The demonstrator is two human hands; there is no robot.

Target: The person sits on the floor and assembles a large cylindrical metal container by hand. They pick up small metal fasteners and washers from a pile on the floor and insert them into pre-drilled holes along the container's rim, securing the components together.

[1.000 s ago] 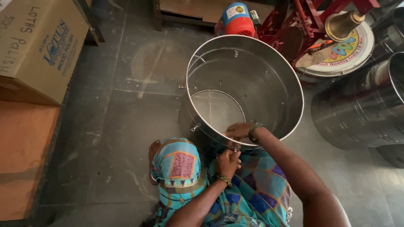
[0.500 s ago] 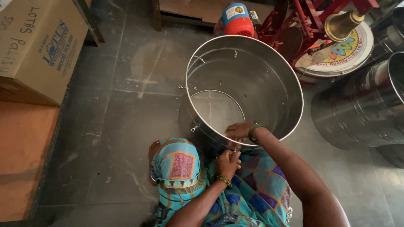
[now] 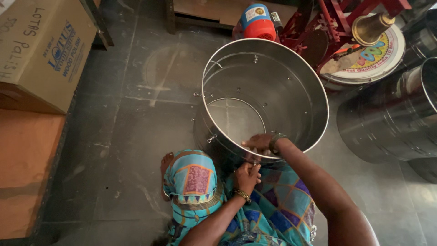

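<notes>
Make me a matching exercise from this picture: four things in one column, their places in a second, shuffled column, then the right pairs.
Things:
1. steel drum
2. cardboard box
3. brass bell
4. right hand

Places:
A. top right, among the red frame parts
B. on the drum's near rim
C. top left corner, beside the dark floor
D. centre, tilted open toward the camera

Pairs: 1-D, 2-C, 3-A, 4-B

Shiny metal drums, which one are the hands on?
The open drum in the middle: right hand grips its near rim, left hand just outside. The darker drums at right sit untouched.
</notes>
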